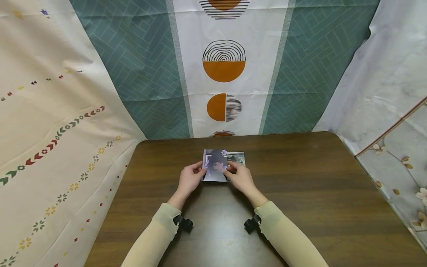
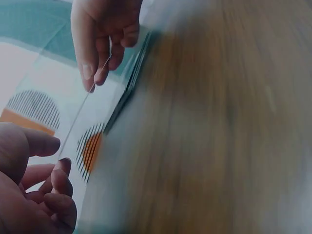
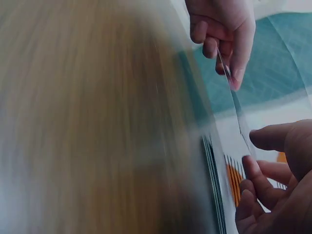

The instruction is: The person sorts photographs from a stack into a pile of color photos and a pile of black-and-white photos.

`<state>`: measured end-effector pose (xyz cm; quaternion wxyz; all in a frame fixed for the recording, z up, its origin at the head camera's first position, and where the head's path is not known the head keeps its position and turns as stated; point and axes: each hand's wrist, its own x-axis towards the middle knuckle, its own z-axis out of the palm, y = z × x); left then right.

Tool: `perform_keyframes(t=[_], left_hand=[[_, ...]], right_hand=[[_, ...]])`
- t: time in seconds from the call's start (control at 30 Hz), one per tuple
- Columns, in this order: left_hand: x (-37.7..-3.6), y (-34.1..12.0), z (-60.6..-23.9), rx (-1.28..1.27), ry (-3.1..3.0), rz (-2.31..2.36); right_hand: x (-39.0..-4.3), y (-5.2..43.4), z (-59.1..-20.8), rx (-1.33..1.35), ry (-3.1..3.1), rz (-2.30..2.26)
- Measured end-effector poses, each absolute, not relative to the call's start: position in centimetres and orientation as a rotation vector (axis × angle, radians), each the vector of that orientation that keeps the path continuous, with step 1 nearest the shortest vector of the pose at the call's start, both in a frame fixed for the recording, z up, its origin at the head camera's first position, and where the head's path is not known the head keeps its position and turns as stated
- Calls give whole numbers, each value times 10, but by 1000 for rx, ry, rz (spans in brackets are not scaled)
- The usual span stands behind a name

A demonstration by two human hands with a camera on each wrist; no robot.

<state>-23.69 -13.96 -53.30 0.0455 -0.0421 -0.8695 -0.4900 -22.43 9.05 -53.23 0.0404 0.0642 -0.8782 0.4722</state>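
Note:
A picture card (image 1: pixel 216 168) with a pink flower on a grey-purple ground is held up between both hands near the far side of the table. The left hand (image 1: pixel 191 178) pinches its left edge between thumb and fingers. At the opposite edge, the right hand (image 1: pixel 241 177) pinches it the same way. In both wrist views the card is seen edge-on as a thin line. Behind it on the right, part of a second picture card (image 1: pixel 237 157) with a greenish landscape shows. A thin dark-edged stack (image 3: pixel 212 180) lies on the table beyond the hands, seen from the side.
The brown wooden table (image 1: pixel 317 193) reaches widely to both sides. A teal and white patterned cloth (image 1: pixel 150 66) hangs behind its far edge. Patterned cloths also hang at left and right. Small black wrist cameras (image 1: pixel 183 223) are strapped on both wrists.

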Motion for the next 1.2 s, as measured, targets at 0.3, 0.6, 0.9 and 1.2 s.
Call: perform_keyframes(t=[0.3,0.6,0.9,1.2], left_hand=[[-235,-197,-531,-35,-2678,-1411],[-238,-233,-535,25,-2747,-1324],[-242,-247,-543,45,-2813,-1220],[-246,-248,-544,27,-2891,-1097]], right_hand=[[-232,28,-532,347,-2708,1267],[-240,-18,-535,323,-2805,1195],[-243,-41,-546,215,-2925,1026],[-241,-47,-546,198,-2951,916]])
